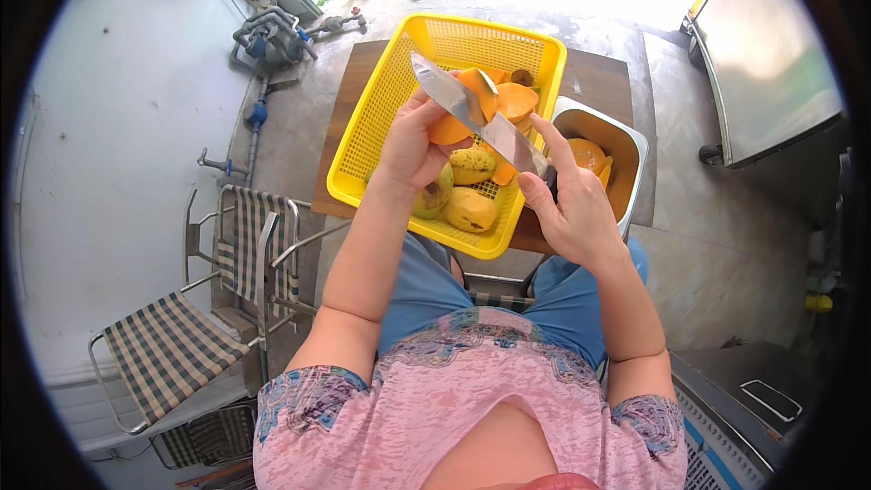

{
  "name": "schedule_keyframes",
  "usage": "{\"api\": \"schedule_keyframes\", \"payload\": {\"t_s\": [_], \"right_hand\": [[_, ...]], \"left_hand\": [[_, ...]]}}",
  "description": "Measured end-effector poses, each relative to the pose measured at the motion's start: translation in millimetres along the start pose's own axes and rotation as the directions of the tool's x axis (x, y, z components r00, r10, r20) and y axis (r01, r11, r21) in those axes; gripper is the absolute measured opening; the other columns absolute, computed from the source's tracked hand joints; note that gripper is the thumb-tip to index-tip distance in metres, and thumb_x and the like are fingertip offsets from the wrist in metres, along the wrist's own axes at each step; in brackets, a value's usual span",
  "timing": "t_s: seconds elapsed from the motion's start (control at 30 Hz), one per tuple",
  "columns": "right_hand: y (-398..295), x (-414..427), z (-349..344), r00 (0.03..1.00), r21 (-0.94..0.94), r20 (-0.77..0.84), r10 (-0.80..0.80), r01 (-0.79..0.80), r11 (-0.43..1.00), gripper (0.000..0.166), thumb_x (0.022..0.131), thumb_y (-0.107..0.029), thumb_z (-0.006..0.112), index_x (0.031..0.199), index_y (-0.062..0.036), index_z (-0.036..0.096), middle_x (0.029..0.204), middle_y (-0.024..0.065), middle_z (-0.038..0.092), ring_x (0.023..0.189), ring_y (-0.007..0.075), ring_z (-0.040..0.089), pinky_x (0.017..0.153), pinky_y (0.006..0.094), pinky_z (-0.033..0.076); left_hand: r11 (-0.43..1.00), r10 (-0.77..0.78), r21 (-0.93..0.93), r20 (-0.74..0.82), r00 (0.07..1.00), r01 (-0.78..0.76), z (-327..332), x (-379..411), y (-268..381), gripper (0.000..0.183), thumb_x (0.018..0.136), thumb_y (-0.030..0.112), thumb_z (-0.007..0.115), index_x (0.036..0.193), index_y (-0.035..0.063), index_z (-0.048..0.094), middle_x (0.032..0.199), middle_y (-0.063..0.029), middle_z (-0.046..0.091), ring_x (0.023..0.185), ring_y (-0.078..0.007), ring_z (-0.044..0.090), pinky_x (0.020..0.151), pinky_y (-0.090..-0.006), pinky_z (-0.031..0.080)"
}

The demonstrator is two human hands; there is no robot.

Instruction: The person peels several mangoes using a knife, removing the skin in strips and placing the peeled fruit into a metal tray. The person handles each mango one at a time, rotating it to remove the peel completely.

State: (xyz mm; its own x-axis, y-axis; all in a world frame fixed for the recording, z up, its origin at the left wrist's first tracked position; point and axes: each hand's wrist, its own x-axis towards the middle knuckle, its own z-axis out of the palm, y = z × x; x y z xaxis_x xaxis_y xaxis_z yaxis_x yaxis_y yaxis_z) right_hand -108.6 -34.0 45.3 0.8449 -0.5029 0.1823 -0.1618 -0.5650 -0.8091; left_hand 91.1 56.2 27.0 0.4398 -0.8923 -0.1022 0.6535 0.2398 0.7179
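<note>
My left hand [412, 143] holds a piece of orange-fleshed mango [447, 131] above the yellow plastic basket [558, 75]. In my right hand [578, 211] is the handle of a large kitchen knife, its broad steel blade [507, 139] slanting up and left across the mango piece. The index finger lies stretched out near the blade's back end. Below, the basket contains several whole yellow-green mangoes [471, 209] and cut orange mango pieces [517, 101]. Right of it, a steel pan [637, 150] holds more mango flesh [586, 152], partly hidden by my right hand.
Basket and pan rest on a low brown wooden table [602, 78]. A metal-framed chair with checked fabric [177, 347] stands to the left, by pipes and valves [272, 41] along the wall. A steel cabinet on casters [776, 61] is at the upper right.
</note>
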Motion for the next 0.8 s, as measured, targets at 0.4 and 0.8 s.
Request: {"api": "schedule_keyframes", "payload": {"t_s": [0.4, 0.8], "right_hand": [[1, 34, -20, 0.972, 0.159, 0.229, 0.047, -0.085, 0.984, 0.063, 0.093, -0.039, 0.048, 0.142, -0.0067, 0.027, 0.077, 0.0208, 0.061, 0.08, 0.0331, 0.061, 0.077, 0.0377, 0.043], [16, 57, -16, 0.968, 0.231, 0.251, 0.025, -0.085, 0.969, 0.066, 0.092, -0.045, 0.046, 0.146, -0.0131, 0.023, 0.077, 0.0121, 0.059, 0.07, 0.0184, 0.056, 0.071, 0.031, 0.044]], "left_hand": [[0.958, -0.152, 0.249, 0.03, 0.988, 0.14, 8, 11, 5, 0.028, 0.094, 0.016, 0.049, 0.119, 0.0054, 0.055, 0.094, -0.0074, 0.064, 0.063, -0.0118, 0.062, 0.038, -0.0169, 0.04], [0.939, -0.3, 0.218, 0.138, 0.944, 0.266, 0, 26, 9, 0.026, 0.096, 0.021, 0.047, 0.112, 0.002, 0.057, 0.091, -0.0086, 0.063, 0.06, -0.01, 0.059, 0.039, -0.0149, 0.041]]}}
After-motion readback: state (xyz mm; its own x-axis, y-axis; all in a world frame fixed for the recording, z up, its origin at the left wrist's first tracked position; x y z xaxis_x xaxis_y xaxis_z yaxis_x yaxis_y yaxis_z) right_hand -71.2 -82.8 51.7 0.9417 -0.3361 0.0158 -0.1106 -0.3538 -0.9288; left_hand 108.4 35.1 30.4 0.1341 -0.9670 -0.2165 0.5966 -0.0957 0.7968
